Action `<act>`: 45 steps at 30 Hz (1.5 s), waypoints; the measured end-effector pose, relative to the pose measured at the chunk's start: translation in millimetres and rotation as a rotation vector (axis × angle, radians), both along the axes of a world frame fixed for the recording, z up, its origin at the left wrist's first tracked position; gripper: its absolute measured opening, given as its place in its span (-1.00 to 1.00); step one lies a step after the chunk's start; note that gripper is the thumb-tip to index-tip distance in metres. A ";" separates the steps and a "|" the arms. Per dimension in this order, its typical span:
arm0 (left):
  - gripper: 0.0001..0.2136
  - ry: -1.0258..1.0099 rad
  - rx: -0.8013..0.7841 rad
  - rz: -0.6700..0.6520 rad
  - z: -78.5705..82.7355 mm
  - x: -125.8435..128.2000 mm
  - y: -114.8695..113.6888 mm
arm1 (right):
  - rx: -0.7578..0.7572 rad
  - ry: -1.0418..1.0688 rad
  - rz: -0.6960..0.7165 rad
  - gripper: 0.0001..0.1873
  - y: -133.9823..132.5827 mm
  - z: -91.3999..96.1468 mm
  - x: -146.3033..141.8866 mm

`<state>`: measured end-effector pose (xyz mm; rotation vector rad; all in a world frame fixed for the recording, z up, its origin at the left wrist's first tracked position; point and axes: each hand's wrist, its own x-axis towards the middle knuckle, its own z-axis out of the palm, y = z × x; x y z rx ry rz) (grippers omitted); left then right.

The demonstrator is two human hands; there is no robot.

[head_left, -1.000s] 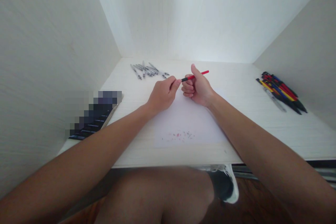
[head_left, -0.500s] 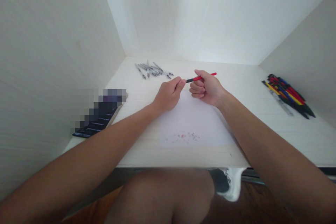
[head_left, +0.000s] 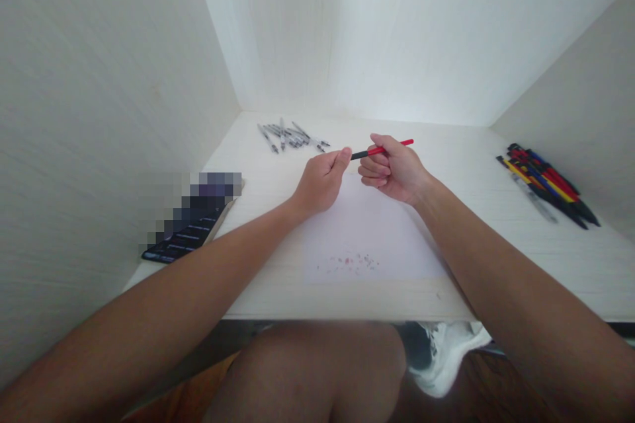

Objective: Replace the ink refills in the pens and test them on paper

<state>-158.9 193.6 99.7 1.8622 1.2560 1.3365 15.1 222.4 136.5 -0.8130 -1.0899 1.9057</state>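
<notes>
Between my two hands, above the far part of a white paper sheet [head_left: 367,231], is a red pen [head_left: 376,151] with a black end. My left hand [head_left: 322,178] is closed, its thumb and fingers pinching the black end. My right hand [head_left: 394,168] grips the red barrel with thumb and curled fingers, and the red tip sticks out to the right. Small dark and reddish marks show near the sheet's front edge. What lies inside my left fist is hidden.
Several clear pens [head_left: 292,135] lie in a loose heap at the back left. A pile of red, blue, yellow and black pens [head_left: 548,182] rests by the right wall. At the left, a dark, partly pixelated object [head_left: 186,234] leans near the wall. White panels enclose the desk.
The whole view has shifted slightly. My hands keep nearly the same hold on the red pen. Below the desk, the white shoe shows more and has moved a little.
</notes>
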 end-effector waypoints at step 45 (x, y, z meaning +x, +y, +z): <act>-0.64 0.146 0.135 0.023 -1.1 -3.1 -1.8 | 0.082 -0.088 0.047 -0.35 6.0 -1.0 5.1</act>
